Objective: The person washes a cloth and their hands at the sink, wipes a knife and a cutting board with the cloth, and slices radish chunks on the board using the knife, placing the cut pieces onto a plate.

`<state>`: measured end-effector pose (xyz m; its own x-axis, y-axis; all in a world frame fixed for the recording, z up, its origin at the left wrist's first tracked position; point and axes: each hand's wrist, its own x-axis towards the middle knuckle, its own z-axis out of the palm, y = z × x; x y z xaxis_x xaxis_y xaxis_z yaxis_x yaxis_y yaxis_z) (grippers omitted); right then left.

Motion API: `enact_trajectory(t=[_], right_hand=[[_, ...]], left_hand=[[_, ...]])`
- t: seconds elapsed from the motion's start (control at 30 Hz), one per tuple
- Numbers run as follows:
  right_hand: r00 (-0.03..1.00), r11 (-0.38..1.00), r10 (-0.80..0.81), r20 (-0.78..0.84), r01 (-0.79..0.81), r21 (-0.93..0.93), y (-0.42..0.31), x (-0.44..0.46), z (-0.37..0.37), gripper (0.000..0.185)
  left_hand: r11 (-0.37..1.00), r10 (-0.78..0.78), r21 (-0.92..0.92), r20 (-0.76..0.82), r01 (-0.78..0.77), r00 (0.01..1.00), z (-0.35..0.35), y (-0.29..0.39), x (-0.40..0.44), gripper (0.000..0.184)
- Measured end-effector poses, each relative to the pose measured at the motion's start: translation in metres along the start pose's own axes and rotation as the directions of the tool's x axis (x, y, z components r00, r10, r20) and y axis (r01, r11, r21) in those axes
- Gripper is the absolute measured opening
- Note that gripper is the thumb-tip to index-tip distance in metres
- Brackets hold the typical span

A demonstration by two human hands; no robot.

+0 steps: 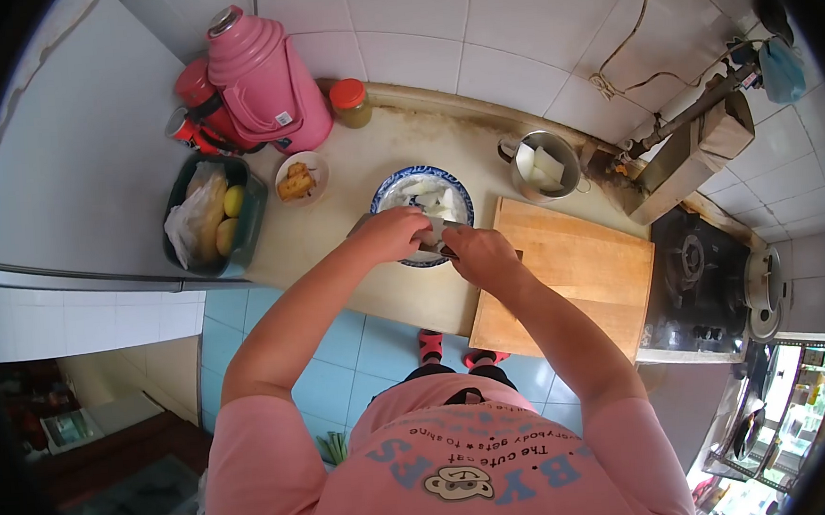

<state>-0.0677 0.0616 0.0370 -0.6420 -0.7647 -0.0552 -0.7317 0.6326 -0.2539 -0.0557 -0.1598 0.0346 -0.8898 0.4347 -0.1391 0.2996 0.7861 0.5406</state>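
Observation:
A blue-and-white patterned bowl (466,197) stands on the counter with white, cut-looking chunks (439,199) inside. Over its near side, my right hand (484,252) is closed around a kitchen knife (447,229), whose dark handle end shows past the hand. My left hand (394,234) is bent beside the blade with its fingers curled inward. Something pale lies between the two hands, too small and covered to name. My fingers hide much of the blade and the bowl's near part.
Right of the bowl lies a wooden cutting board (574,271), with a metal pot (568,144) of pale slabs behind it. A gas stove (692,264) is farther right. At left are a small dish (317,164), a green basket (256,206), a pink thermos (274,82) and a red-lidded jar (351,103).

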Motion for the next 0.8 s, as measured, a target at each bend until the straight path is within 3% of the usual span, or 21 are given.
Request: enact_trajectory(t=[0.17,0.27,0.33,0.4,0.47,0.53,0.6,0.63,0.73,0.8], right_hand=[[1.0,0.999,-0.008,-0.009,0.008,-0.05,0.0,0.001,0.006,0.023],[0.999,0.998,-0.034,-0.031,0.032,-0.056,0.001,0.0,0.009,0.024],[0.998,0.997,-0.045,-0.043,0.042,-0.065,0.002,-0.003,0.007,0.026],[0.999,0.998,-0.039,-0.019,0.038,-0.047,0.002,-0.008,-0.004,0.02],[1.0,0.999,-0.029,0.004,0.029,-0.028,0.005,-0.014,-0.011,0.016],[1.0,1.0,-0.018,0.019,0.018,-0.024,0.009,-0.021,-0.013,0.016],[1.0,0.999,-0.012,0.026,0.013,-0.037,0.014,-0.026,-0.012,0.017],[0.999,0.999,-0.013,0.034,0.015,-0.052,0.016,-0.027,-0.011,0.017],[1.0,0.998,-0.005,0.021,0.007,-0.067,0.021,-0.031,-0.009,0.018],[1.0,0.996,-0.012,0.025,0.014,-0.083,0.022,-0.034,-0.009,0.019]], left_hand=[[0.999,-0.005,-0.051,0.012,0.005,1.0,0.017,-0.022,0.02,0.019],[0.999,0.011,0.03,0.003,-0.012,1.0,0.029,-0.042,0.034,0.022],[0.995,-0.096,0.02,-0.033,0.097,0.995,0.03,-0.056,0.04,0.023],[0.995,-0.085,0.044,-0.059,0.088,0.995,0.028,-0.07,0.047,0.026],[0.974,-0.213,0.036,-0.169,0.222,0.962,0.024,-0.074,0.049,0.03],[0.974,-0.224,0.007,-0.153,0.228,0.962,0.018,-0.066,0.051,0.033],[0.988,-0.053,-0.151,-0.054,0.044,0.997,0.014,-0.05,0.05,0.033],[0.99,-0.017,-0.139,0.06,0.025,0.998,0.006,-0.033,0.047,0.033],[0.998,0.052,-0.039,0.144,-0.047,0.988,0.006,-0.012,0.042,0.035],[0.998,0.022,-0.06,0.136,-0.014,0.99,0.014,-0.021,0.046,0.036]])
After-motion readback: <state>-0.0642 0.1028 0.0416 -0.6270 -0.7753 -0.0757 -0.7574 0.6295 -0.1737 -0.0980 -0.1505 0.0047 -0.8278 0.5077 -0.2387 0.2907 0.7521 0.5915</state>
